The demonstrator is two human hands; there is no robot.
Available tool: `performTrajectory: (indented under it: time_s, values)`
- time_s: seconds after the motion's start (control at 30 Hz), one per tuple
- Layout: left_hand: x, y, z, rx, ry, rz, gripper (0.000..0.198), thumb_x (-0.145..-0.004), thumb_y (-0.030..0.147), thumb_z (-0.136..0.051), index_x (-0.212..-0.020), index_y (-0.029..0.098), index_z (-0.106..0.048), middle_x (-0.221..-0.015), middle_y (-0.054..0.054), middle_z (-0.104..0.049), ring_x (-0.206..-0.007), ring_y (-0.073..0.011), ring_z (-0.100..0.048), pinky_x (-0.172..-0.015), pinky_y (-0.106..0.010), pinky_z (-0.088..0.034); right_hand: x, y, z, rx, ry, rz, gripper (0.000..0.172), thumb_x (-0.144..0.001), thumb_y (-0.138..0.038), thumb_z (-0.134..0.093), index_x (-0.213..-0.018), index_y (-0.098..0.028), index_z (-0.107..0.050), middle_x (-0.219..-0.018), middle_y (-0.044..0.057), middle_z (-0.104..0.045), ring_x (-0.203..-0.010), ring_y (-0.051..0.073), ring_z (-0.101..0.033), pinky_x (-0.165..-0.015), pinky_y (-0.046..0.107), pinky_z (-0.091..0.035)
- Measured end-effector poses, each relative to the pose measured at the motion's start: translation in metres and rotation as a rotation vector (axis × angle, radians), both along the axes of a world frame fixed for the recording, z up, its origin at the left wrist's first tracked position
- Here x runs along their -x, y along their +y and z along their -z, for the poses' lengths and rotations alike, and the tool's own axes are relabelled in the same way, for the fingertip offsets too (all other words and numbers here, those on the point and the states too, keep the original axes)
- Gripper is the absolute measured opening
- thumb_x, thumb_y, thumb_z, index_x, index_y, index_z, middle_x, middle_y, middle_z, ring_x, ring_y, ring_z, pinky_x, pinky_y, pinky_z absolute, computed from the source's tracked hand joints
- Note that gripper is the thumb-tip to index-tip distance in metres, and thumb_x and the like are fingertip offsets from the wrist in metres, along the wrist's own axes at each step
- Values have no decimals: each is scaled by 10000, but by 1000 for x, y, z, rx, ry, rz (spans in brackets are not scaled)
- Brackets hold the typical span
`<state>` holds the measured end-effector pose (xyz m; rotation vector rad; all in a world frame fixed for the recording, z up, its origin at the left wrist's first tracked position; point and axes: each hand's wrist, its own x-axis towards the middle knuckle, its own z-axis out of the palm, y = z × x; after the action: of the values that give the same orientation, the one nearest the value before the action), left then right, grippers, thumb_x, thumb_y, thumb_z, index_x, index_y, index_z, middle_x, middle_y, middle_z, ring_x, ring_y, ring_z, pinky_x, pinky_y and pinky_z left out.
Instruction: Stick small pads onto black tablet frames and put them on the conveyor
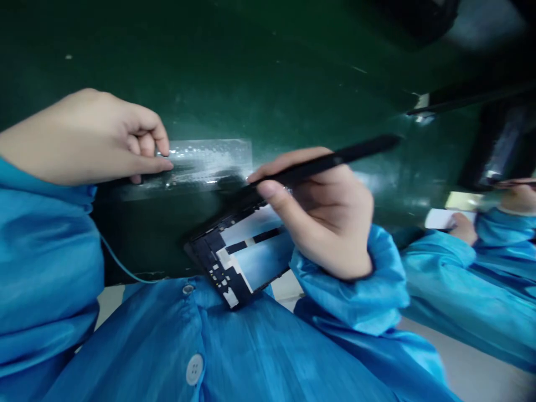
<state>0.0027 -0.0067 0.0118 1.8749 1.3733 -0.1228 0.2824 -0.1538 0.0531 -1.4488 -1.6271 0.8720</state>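
Observation:
My right hand (pixel 330 206) is closed round a slim black tool (pixel 364 149), which looks like tweezers and points to the upper right. The same hand grips the upper edge of an opened phone housing (pixel 238 251). The housing is tilted in front of my torso, its dark frame and pale bluish inner panels showing. My left hand (pixel 113 139) is pinched, thumb and index finger together, over the left part of a clear plastic strip (pixel 218 159) on the green table. Whether a bit of it is between the fingertips, I cannot make out.
The green table mat (pixel 234 72) reaches away from me. A thin blue cord (pixel 121 265) hangs by my left sleeve. On the right, a co-worker's hand (pixel 464 228) holds a white flat piece (pixel 438 218). Dark objects (pixel 494 145) lie beyond it.

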Motion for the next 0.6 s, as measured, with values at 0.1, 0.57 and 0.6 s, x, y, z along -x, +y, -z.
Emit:
performTrajectory:
  time_s: [0.1,0.57,0.6]
  values:
    - [-19,-3,-26,33,101,64,203,-892,264,-851,-1076,179,-840,-705,124,-697,-715,-86,-697,-1090,-465,-606,27,42,13,71,83,-329,122,-1090,-325,-746,-1158,-224,-739,-1128,34,-832,-1068,206,-814,-977,368,-688]
    - [-11,-3,-24,142,-168,107,79,-907,160,-788,-983,156,-769,-621,66,-706,-620,-104,-662,-729,-222,-431,48,66,51,93,65,-341,116,-1049,-279,-736,-1147,-218,-736,-1121,55,-832,-1019,220,-795,-941,368,-658]
    - [-10,-4,-23,140,-170,108,68,-905,164,-781,-971,159,-762,-619,68,-704,-604,-103,-668,-709,-217,-432,50,67,52,88,57,-345,95,-1038,-247,-726,-1127,-221,-746,-1110,55,-835,-1012,222,-798,-937,373,-651]
